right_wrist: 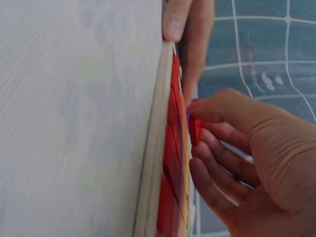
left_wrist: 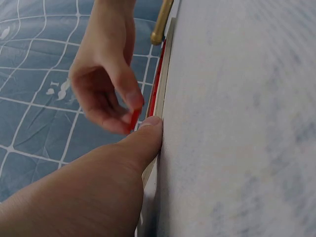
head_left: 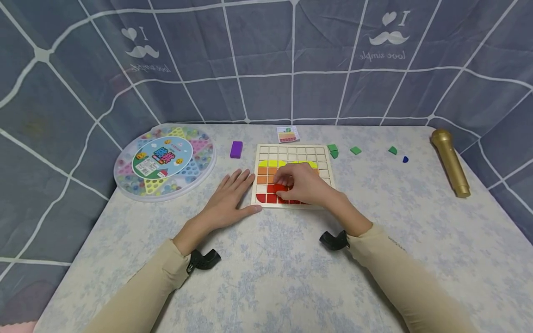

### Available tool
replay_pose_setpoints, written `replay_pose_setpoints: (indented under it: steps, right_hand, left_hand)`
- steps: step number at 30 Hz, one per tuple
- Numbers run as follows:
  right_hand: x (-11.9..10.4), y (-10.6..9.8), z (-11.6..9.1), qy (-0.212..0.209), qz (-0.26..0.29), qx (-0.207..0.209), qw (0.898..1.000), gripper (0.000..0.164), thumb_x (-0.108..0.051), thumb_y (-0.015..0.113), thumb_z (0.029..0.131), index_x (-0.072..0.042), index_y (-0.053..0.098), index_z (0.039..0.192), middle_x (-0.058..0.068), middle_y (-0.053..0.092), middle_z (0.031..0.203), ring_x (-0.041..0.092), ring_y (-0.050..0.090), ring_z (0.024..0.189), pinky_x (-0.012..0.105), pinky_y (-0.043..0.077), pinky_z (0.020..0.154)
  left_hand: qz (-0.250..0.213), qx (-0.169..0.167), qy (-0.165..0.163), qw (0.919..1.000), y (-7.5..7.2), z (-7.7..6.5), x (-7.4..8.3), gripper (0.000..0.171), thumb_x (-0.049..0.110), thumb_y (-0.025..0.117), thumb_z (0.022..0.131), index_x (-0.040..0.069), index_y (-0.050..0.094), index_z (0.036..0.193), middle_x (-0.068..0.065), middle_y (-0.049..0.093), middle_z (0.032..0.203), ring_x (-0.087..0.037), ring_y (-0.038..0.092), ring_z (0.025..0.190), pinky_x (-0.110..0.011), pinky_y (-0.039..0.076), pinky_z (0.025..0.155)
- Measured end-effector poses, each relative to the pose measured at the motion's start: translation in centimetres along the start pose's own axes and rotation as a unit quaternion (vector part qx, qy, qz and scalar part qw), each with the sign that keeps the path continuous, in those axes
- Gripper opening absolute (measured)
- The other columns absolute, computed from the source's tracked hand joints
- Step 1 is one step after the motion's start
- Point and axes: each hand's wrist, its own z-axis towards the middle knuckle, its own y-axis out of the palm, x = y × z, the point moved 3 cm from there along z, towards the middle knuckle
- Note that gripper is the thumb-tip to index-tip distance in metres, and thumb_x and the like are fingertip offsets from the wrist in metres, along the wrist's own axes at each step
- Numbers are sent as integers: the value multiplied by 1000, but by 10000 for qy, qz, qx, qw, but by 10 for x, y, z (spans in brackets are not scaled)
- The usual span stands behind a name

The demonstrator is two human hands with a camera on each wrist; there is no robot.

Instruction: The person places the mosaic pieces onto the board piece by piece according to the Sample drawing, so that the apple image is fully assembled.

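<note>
On the table lies a wooden grid board [head_left: 295, 149] with rows of yellow tiles [head_left: 268, 163], orange tiles [head_left: 262, 175] and red tiles [head_left: 271, 198]. Over the front left part of the board, my right hand [head_left: 306, 185] pinches a small red tile [right_wrist: 194, 129] between thumb and fingers. That tile stands on edge, just above the tiles in the right wrist view. My left hand [head_left: 226, 199] lies spread at the board's left side, fingers straight, its thumb touching the near left corner. The right hand covers part of the middle rows.
Behind the board lies a small pattern card [head_left: 288, 134], with a purple block [head_left: 236, 150] to its left. A round marble game box [head_left: 201, 171] sits far left. Green tiles [head_left: 356, 150] and a dark blue piece [head_left: 405, 159] are scattered rightward, towards a gold microphone-shaped object [head_left: 451, 164].
</note>
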Motion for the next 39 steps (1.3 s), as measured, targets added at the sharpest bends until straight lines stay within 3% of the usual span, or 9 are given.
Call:
replay_pose_setpoints:
  steps: [8, 15, 27, 33, 39]
  right_hand:
    - [-3, 16, 19, -50, 86, 53, 9999, 19, -13, 86, 88, -9, 78, 105, 0, 75, 94, 16, 67, 87, 30, 58, 80]
    - [-3, 20, 17, -64, 55, 11, 10000, 14, -15, 84, 93, -12, 79, 105, -3, 75, 97, 12, 67, 88, 30, 58, 84]
    - [-7, 22, 16, -503, 84, 68, 9987, 9, -14, 80, 96, -12, 82, 105, -2, 77, 102, 15, 67, 94, 33, 56, 87]
    - [-2, 12, 16, -292, 195, 262, 9990, 12, -16, 78, 97, -12, 82, 108, -3, 77, 103, 15, 67, 96, 34, 57, 90]
    - [19, -17, 14, 140, 298, 737, 9967, 15, -15, 77, 98, -8, 82, 110, 3, 78, 105, 19, 71, 98, 37, 62, 91]
  left_hand:
    - [24, -76, 72, 9999, 3, 5, 6, 94, 60, 63, 99, 9, 26, 168, -12, 19, 177, -34, 9, 165, -56, 4, 134]
    - [19, -85, 150, 9998, 4, 10, 9, 93, 59, 63, 99, 10, 25, 169, -12, 19, 177, -34, 9, 165, -55, 4, 134]
    - [9, -90, 98, 9999, 0, 6, 6, 94, 58, 64, 99, 10, 23, 169, -12, 18, 177, -34, 8, 165, -56, 3, 134]
    - [38, -33, 66, 10000, -1, 3, 3, 95, 57, 66, 98, 9, 24, 169, -13, 18, 177, -35, 9, 165, -56, 3, 134]
    - [-80, 87, 49, 9999, 0, 0, 3, 96, 56, 67, 98, 10, 24, 169, -13, 20, 176, -36, 10, 165, -56, 4, 134]
